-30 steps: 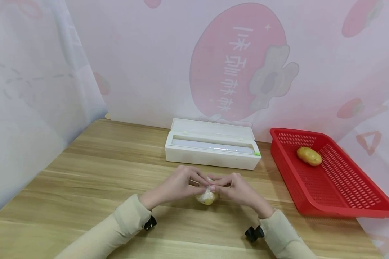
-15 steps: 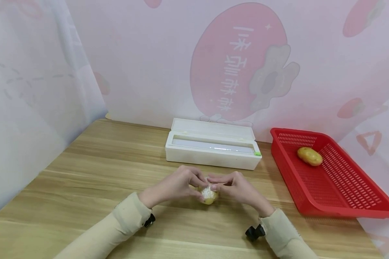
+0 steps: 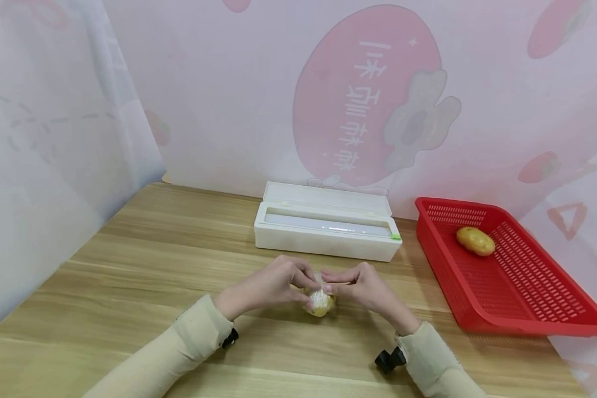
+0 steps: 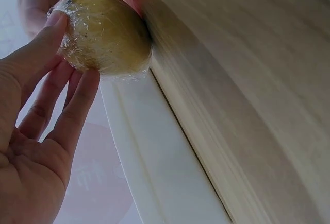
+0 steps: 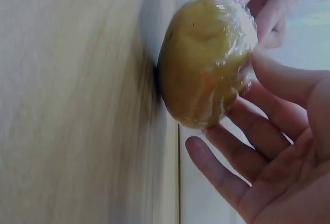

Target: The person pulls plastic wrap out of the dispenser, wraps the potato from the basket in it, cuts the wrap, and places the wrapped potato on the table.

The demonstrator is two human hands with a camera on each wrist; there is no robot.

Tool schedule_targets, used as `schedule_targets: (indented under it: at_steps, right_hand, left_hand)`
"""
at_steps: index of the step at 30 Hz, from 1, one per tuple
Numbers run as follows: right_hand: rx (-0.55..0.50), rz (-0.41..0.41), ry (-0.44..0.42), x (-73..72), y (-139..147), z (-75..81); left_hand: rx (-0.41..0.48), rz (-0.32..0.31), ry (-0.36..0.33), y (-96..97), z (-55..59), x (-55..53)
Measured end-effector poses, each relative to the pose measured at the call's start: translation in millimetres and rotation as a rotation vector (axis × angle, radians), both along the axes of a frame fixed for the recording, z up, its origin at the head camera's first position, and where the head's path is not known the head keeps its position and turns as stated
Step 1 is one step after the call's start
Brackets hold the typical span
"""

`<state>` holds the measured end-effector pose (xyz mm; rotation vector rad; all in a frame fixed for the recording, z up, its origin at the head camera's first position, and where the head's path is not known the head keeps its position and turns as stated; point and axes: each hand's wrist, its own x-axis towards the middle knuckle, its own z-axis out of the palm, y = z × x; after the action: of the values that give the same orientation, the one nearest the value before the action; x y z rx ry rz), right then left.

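A potato point(image 3: 320, 304) wrapped in crinkled clear cling film sits on the wooden table in front of me. From its left side my left hand point(image 3: 272, 283) holds it between thumb and fingers. My right hand point(image 3: 365, 288) grips it from the other side, thumb on the film near the top. In the left wrist view the film bunches on the potato point(image 4: 111, 33) by the left thumb. The right wrist view shows the potato point(image 5: 198, 64) lying against the tabletop, the right fingertips at its edge. In the head view the fingers hide part of its top.
Behind the hands stands a long white cling film box point(image 3: 323, 243), its lid raised and a roll inside. A red plastic basket point(image 3: 457, 287) is at the right, holding an unwrapped potato point(image 3: 475, 241). A printed cloth backdrop point(image 3: 219, 99) rises behind the wooden table point(image 3: 144, 276).
Both hands' fingertips met over the potato's top a second ago. The left thumb has since shifted down to its near left side, and more of the film-covered surface shows.
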<state>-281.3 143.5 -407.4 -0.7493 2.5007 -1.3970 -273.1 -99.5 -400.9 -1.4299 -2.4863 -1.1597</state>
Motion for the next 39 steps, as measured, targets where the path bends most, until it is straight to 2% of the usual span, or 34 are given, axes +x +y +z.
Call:
schedule_targets:
  at_steps: [6, 10, 12, 15, 22, 26, 31, 35, 39]
  right_hand:
    - [-0.021, -0.126, -0.053, 5.6, -6.7, 2.0]
    - [0.007, -0.210, -0.067, 9.0, -12.5, 4.8]
    - [0.022, -0.225, -0.059, 9.5, -14.2, 5.8]
    - [0.015, -0.188, -0.039, 9.0, -12.4, 5.6]
    - [-0.027, 0.003, -0.023, 6.0, -1.0, 3.3]
    - [-0.027, 0.032, -0.040, 7.9, 0.9, 4.1]
    - [-0.040, -0.075, -0.059, 12.7, -4.6, 3.2]
    - [-0.061, -0.170, -0.034, 15.6, -11.5, 2.6]
    - [-0.038, -0.216, 0.019, 16.3, -15.5, 2.0]
  left_hand:
    - [-0.030, 0.018, 0.010, 2.7, 1.1, 2.7]
    - [-0.043, 0.027, 0.012, 3.6, 0.9, 3.4]
    - [-0.047, 0.027, 0.016, 3.2, 0.5, 3.4]
    - [-0.058, 0.027, 0.026, 2.8, -0.5, 3.0]
    - [-0.077, 0.027, 0.035, 2.4, -3.4, 1.4]
    - [-0.061, 0.022, 0.012, 2.4, -3.9, 1.3]
    - [-0.055, 0.016, -0.014, 3.2, -2.9, 1.6]
    - [-0.040, 0.001, -0.017, 4.6, -3.4, -0.4]
    - [-0.020, -0.004, -0.046, 5.0, -5.0, -2.1]
